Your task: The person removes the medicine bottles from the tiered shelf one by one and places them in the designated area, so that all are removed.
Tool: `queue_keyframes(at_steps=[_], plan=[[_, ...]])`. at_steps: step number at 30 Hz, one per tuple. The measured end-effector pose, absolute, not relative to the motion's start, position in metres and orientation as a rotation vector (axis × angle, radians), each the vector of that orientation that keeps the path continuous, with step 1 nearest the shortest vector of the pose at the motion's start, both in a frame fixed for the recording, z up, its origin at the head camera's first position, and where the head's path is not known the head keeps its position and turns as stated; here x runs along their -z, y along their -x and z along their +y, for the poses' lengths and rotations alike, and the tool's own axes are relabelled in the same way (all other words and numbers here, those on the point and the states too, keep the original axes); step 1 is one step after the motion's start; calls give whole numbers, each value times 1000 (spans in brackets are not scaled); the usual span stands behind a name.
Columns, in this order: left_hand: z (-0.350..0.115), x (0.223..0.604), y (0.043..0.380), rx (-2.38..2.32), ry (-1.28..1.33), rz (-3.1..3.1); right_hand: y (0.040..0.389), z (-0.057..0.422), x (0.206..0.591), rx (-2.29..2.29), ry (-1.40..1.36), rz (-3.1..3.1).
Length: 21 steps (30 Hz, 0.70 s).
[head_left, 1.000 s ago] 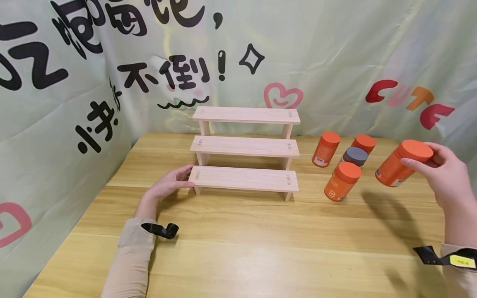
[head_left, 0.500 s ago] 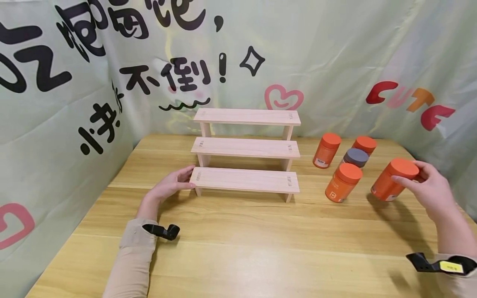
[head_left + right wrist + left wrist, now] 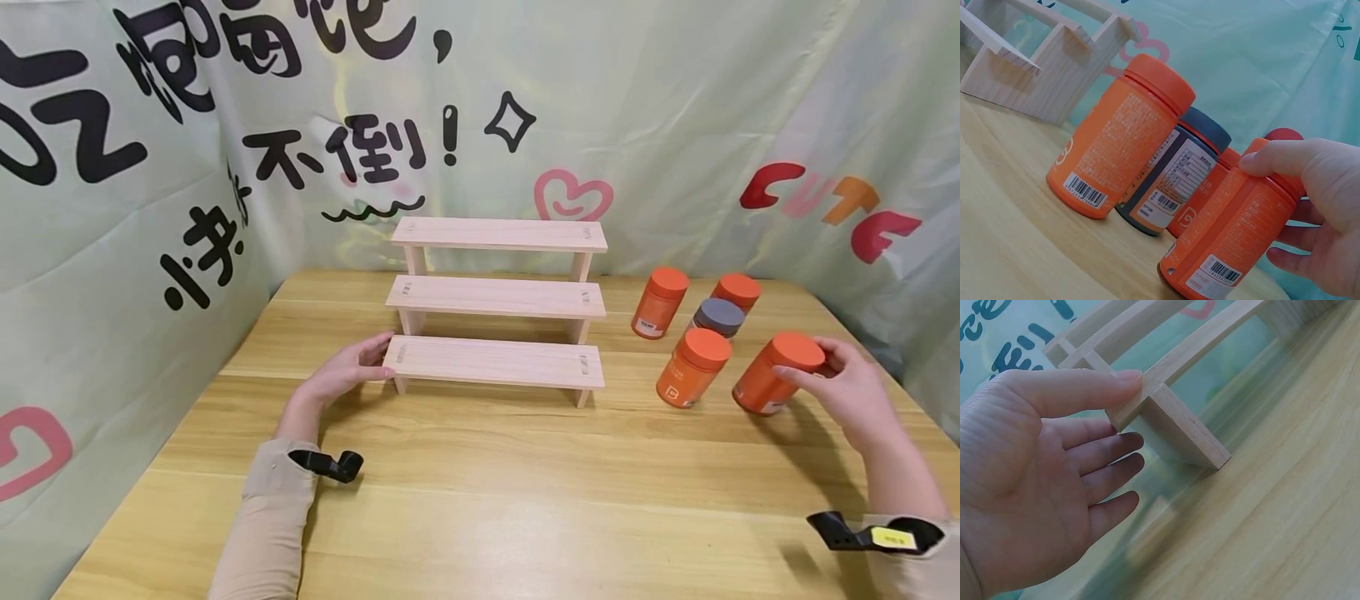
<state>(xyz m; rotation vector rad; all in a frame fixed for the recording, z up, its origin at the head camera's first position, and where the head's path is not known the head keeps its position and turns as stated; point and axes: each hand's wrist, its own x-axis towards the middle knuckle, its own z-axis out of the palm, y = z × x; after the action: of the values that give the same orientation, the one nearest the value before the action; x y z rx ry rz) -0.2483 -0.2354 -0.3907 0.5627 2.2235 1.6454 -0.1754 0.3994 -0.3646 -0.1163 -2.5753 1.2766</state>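
Observation:
A three-tier wooden display stand (image 3: 495, 360) stands on the table. My left hand (image 3: 347, 369) holds the left end of its lowest board, thumb on the board's edge and index finger behind it; the other fingers (image 3: 1113, 512) are spread loosely. At the right, my right hand (image 3: 851, 387) grips an orange jar (image 3: 772, 379) near its lid, thumb on the near side. The jar's base is right at the tabletop. Just left of it stand another orange jar (image 3: 688, 375), a dark jar with a grey-blue lid (image 3: 1175, 181), and two more orange jars behind, one (image 3: 660, 304) farther left.
The wooden table (image 3: 480, 492) runs back to a pale printed cloth (image 3: 660, 125) with black lettering and pink hearts. Each wrist wears a black camera strap, such as the left wrist camera (image 3: 330, 465).
My right hand has brought the orange jar left and down toward the tabletop, next to the other jars. The left hand keeps its place on the stand.

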Motion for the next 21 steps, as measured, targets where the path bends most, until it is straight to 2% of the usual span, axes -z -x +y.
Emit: queue_keyframes(at_steps=[7, 16, 21], plan=[[-234, 391, 250, -1640, -568, 2226, 186, 422, 387, -1282, 149, -2585], [-233, 389, 250, -1635, -561, 2230, 184, 422, 380, -1297, 25, -2620], [-234, 385, 250, -1610, -538, 2264, 184, 417, 373, -1142, 119, -2659]])
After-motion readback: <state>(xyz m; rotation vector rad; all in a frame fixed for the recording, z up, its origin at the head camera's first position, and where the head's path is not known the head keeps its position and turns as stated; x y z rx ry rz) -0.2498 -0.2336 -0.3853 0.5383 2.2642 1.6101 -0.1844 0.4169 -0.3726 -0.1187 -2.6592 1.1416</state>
